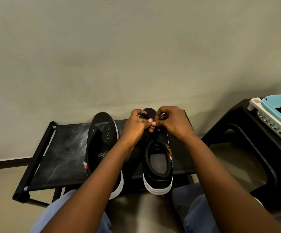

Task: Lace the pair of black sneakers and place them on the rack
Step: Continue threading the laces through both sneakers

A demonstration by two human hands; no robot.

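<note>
Your two hands meet over the right sneaker (158, 158), fingers curled. Your left hand (134, 126) pinches a flat black lace (144, 115) above the shoe's front; your right hand (170, 122) pinches at the same spot, thumb tips touching, though what sits between its fingers is hidden. Both sneakers are black canvas with thick white rubber soles and stand side by side, toes toward the wall, on the top shelf of a low rack (59, 148). The left sneaker (101, 143) has bare metal eyelets in a row and white lettering on its insole. The right one shows a grey insole and a small coloured patch on its side. The rack's shelf is dark fabric, dusty and streaked pale, stretched in a black tube frame. The wall (136, 47) is plain beige plaster, the floor pale and smooth. At right, a dark plastic stool (237, 125) carries a pale blue slotted basket (277, 118). Your knees in blue jeans sit at the bottom edge.
</note>
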